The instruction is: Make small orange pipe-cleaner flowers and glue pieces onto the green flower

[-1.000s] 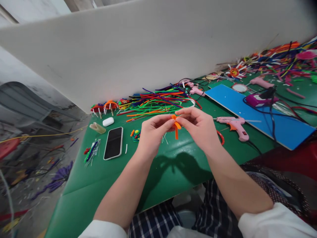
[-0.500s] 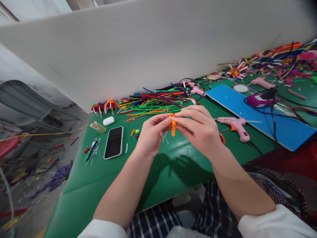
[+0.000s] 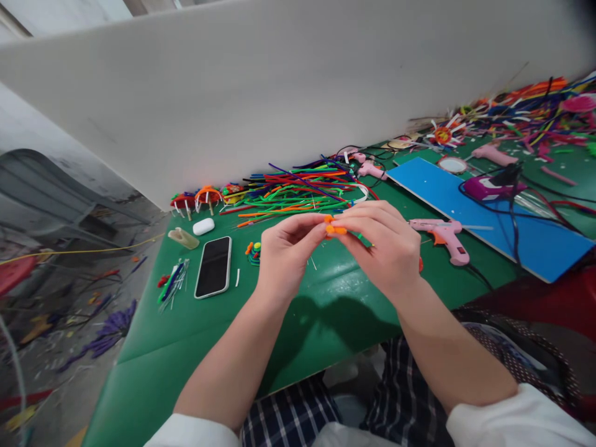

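Above the green table, a small bent piece of orange pipe cleaner (image 3: 336, 230) is pinched between both hands. My left hand (image 3: 288, 254) grips it from the left with thumb and forefinger. From the right, my right hand (image 3: 384, 245) closes on its other side, the fingers hiding part of it. A small coiled piece in green, blue and yellow (image 3: 254, 253) lies on the table just left of my left hand. Behind both hands spreads a pile of coloured pipe cleaners (image 3: 298, 188).
A phone (image 3: 213, 268), a white earbud case (image 3: 203, 226) and thin white strips lie at left. To the right are a pink glue gun (image 3: 447, 237) with its cord and a blue board (image 3: 488, 217). A white partition (image 3: 298, 87) stands behind the table (image 3: 195, 347).
The orange piece's hanging end has turned from pointing down to lying sideways toward my right hand. Both hands have shifted only slightly.
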`<state>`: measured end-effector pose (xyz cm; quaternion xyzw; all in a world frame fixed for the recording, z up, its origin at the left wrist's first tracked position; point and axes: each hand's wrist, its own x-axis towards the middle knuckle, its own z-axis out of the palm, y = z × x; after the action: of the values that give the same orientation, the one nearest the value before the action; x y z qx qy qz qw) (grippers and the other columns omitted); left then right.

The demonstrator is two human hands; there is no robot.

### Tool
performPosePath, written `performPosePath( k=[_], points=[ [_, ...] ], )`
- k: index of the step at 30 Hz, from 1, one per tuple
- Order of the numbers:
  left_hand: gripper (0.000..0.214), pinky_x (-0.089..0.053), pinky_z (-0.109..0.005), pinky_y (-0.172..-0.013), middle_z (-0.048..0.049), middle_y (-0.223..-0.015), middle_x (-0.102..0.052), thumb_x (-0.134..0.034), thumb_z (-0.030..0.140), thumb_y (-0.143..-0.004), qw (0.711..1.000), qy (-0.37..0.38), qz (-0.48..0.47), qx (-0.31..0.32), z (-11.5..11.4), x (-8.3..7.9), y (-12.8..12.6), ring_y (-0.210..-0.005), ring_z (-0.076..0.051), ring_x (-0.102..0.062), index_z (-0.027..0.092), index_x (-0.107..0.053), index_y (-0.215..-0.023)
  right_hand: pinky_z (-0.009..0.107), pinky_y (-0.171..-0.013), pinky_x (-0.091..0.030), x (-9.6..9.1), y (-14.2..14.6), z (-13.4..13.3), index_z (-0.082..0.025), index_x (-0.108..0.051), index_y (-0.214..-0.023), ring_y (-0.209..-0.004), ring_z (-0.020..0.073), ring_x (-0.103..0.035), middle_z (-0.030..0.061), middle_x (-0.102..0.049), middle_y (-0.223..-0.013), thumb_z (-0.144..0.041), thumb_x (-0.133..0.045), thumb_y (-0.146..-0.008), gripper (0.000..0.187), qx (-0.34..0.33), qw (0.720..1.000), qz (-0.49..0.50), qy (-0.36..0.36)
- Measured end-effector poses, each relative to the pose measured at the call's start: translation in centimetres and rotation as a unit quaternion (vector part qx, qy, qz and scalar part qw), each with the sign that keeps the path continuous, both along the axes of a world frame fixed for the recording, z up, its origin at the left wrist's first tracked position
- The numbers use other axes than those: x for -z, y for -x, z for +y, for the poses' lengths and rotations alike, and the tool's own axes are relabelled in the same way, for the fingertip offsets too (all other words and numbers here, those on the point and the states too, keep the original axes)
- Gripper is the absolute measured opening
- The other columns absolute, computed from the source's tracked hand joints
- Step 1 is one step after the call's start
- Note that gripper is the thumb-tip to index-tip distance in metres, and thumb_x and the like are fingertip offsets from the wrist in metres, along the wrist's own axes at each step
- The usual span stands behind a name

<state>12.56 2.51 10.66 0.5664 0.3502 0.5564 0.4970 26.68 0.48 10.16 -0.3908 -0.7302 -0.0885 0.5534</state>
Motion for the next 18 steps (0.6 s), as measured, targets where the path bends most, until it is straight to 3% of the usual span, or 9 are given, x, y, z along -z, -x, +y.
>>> performPosePath(
  k=[5,13,18],
  points=[
    [0.013,-0.054,-0.027,-0.071,-0.0008,-0.081,-0.07,-0.068,0.024,-0.068,0.999,-0.018,0.024,-0.025,-0.31,-0.27,-0.09,-0.074,-0.013,-0.064,0.021,-0.069,-0.08,0.033,-0.079,-0.048,-0.04,0.02,0.03,-0.023,-0.061,-0.086,-0.084,0.0165,-0.059,0.0031,-0.067,-0.086,-0.02,-0.055,-0.081,0.009,0.006,1.0,-0.007,0.012],
    [0.017,-0.054,-0.03,-0.074,-0.0018,-0.088,-0.07,-0.067,0.023,-0.07,0.999,0.024,-0.019,0.012,-0.52,-0.25,-0.23,-0.08,-0.016,-0.065,0.02,-0.068,-0.086,0.033,-0.083,-0.048,0.16,-0.1,0.05,-0.021,-0.061,-0.088,-0.089,0.0168,-0.059,0.0045,-0.067,-0.091,-0.015,-0.056,-0.078,0.012,0.003,1.0,-0.014,0.006],
    [0.022,-0.053,-0.029,-0.079,-0.0018,-0.091,-0.07,-0.068,0.018,-0.068,1.0,-0.016,-0.013,0.005,-0.79,-0.29,-0.22,-0.085,-0.016,-0.065,0.02,-0.068,-0.09,0.034,-0.084,-0.049,-0.2,-0.16,-0.14,-0.021,-0.061,-0.086,-0.089,0.0166,-0.06,0.0039,-0.068,-0.092,-0.015,-0.055,-0.079,0.011,0.009,1.0,-0.021,0.001]
  ],
)
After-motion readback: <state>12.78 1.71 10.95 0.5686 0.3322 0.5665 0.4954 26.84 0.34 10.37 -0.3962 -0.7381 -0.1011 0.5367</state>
